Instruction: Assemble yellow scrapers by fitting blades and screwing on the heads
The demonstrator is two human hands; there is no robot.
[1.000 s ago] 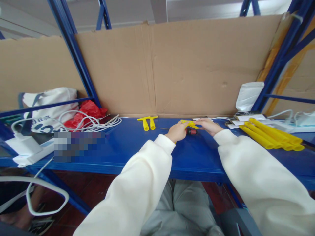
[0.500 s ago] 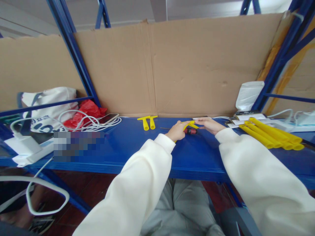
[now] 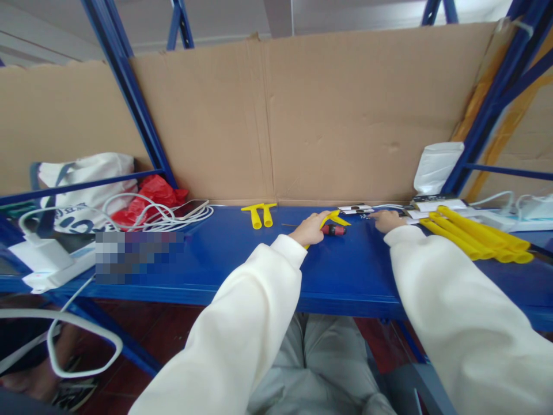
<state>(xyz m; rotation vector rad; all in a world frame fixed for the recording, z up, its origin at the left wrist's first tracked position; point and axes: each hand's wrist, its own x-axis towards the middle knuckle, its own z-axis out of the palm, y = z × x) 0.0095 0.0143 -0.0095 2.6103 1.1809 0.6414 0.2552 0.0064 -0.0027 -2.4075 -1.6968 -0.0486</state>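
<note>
My left hand [image 3: 309, 229] is closed around a yellow piece with a forked, T-like top [image 3: 332, 219], whose lower end pokes out below the fist. Just behind it, a screwdriver [image 3: 334, 230] with a red and black handle lies on the blue table; its thin shaft shows left of the hand. My right hand [image 3: 389, 221] is down at the tabletop with fingers bent, beside some tiny shiny parts [image 3: 365, 217]. Whatever lies between its fingertips is too small to make out. Two yellow T-shaped pieces [image 3: 256, 218] stand side by side farther left.
Several yellow tubes [image 3: 479, 236] are stacked at the right, near a white pouch [image 3: 438, 167] and a power strip [image 3: 510, 221]. White cables [image 3: 190, 214], a red plastic bag [image 3: 151, 199] and a cloth bag [image 3: 86, 193] sit left. Cardboard [image 3: 345, 115] walls the back.
My right hand has left the yellow piece and moved right to the tiny parts. My left hand still holds the piece in about the same place.
</note>
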